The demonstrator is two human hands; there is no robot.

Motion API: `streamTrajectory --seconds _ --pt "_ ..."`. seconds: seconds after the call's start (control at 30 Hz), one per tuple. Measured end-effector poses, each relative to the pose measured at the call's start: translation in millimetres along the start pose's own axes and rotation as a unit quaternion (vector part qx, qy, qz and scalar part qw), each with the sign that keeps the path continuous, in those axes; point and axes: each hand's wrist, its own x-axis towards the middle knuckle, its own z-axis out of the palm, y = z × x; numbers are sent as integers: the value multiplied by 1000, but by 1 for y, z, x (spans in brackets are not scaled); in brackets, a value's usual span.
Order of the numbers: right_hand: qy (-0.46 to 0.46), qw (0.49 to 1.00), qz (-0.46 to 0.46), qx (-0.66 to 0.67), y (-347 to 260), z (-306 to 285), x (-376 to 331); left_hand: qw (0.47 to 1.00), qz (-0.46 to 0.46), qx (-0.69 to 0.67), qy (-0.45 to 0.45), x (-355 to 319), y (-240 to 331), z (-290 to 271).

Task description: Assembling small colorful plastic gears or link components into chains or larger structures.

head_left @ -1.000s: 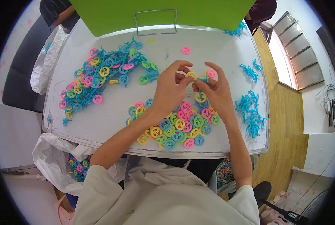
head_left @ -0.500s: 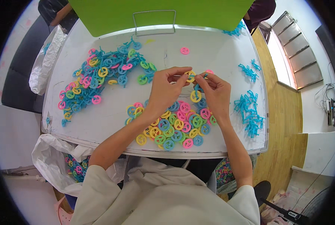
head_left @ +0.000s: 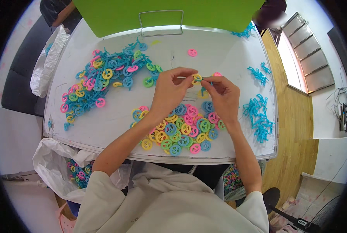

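Observation:
My left hand [head_left: 171, 88] pinches a small yellow spoked plastic wheel [head_left: 197, 79] between thumb and fingers. Close against it, my right hand [head_left: 224, 95] is closed on a blue plastic frame [head_left: 203, 89], part of which the fingers hide. Another yellow wheel [head_left: 203, 94] shows at the lower end of this frame. Whether the held wheel is fixed on the frame, I cannot tell. Just below my hands spreads a pile of loose pink, yellow, green and blue wheels [head_left: 184, 130].
Blue frames fitted with coloured wheels [head_left: 107, 73] are heaped at the left. Bare blue frames [head_left: 257, 116] lie along the right side. A pink wheel [head_left: 192, 52] sits alone farther back. The green panel [head_left: 165, 17] stands across the far edge; a white bag [head_left: 51, 155] hangs near left.
The blue frame and its lower yellow wheel have swung slightly up, nearer my right fingers. Both hands stay together around the pinched yellow wheel.

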Motion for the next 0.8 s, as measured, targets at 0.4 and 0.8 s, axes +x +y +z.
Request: streamTrajectory --seconds 0.4,0.8 --pt "-144 951 63 -265 3 -90 24 839 226 415 269 35 14 -83" --pt "-144 923 35 -356 -7 -100 8 880 258 391 -79 29 -15 19"
